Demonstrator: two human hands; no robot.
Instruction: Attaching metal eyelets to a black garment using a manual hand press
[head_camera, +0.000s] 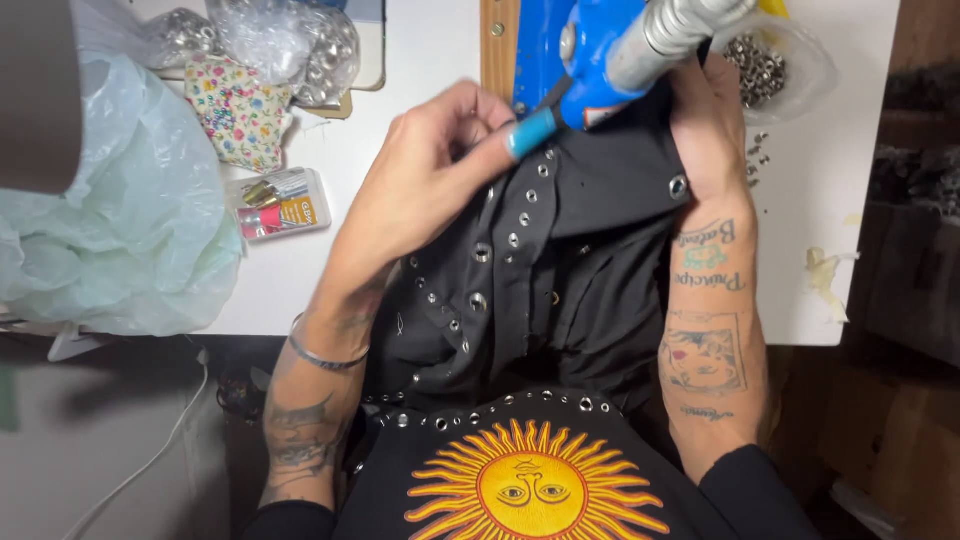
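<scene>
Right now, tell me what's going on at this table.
A person is working on a black fabric garment studded with silver metal eyelets, spread over the edge of a white table. The left hand pinches the cloth just under a blue hand press with a silver handle. The right hand presses flat on the garment beside the tool. A clear plastic bag of loose eyelets lies nearby.

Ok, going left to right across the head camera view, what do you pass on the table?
Pale green plastic bag → small clear box → left hand → black studded garment → right hand → bag of metal eyelets.
</scene>
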